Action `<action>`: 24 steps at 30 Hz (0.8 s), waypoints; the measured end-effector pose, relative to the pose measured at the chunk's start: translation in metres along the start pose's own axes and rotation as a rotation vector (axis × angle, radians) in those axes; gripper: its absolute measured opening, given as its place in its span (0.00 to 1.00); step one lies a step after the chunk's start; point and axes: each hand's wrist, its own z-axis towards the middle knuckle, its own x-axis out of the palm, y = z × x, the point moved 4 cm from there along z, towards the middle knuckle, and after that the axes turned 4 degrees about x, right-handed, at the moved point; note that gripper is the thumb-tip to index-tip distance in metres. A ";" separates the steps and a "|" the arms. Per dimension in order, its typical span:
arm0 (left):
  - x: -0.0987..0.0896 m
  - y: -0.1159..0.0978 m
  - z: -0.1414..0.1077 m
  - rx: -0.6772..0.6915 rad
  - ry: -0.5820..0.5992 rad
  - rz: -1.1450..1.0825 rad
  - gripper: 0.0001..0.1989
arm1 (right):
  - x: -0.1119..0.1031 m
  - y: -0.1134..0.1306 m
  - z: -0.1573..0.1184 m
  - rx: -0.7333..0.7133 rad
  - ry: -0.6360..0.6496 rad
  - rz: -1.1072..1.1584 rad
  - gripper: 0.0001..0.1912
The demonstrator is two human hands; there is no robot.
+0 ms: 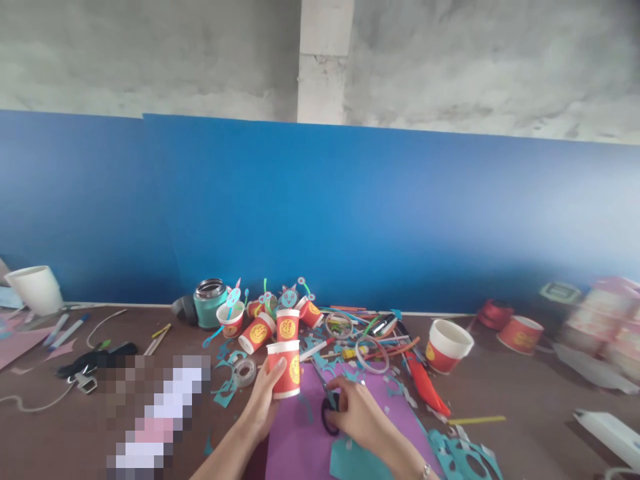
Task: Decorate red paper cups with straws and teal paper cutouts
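My left hand (pixel 266 399) is wrapped round a red paper cup (pixel 286 375) with white edges and a yellow emblem, above the left edge of a purple sheet (pixel 290 443). My right hand (pixel 357 410) has its fingers closed on the dark handles of a pair of scissors (pixel 327 415). The blades point away and to the left, over the sheet. Under my right wrist lies a piece of teal paper (pixel 353 460). Just behind the held cup is another red paper cup (pixel 288 325). A tape roll (pixel 245 373) lies left of my left hand.
Decorated paper cups (pixel 257 332) and a teal flask (pixel 210 305) stand along the blue partition (pixel 300 213). Straws, tape rings (pixel 373 353) and teal scraps (pixel 465 457) clutter the middle and right. White-rimmed cups (pixel 449 343) stand farther right. Markers (pixel 75 330) lie left.
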 end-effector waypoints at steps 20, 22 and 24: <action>0.004 0.004 0.010 0.035 0.054 -0.084 0.26 | -0.026 0.034 0.079 -0.323 -0.004 -0.616 0.12; 0.003 0.007 0.011 0.004 0.053 -0.085 0.26 | -0.037 0.035 0.077 -0.315 -0.029 -0.609 0.11; 0.002 0.009 0.010 -0.053 0.050 -0.079 0.27 | -0.052 0.034 0.074 -0.301 -0.064 -0.551 0.11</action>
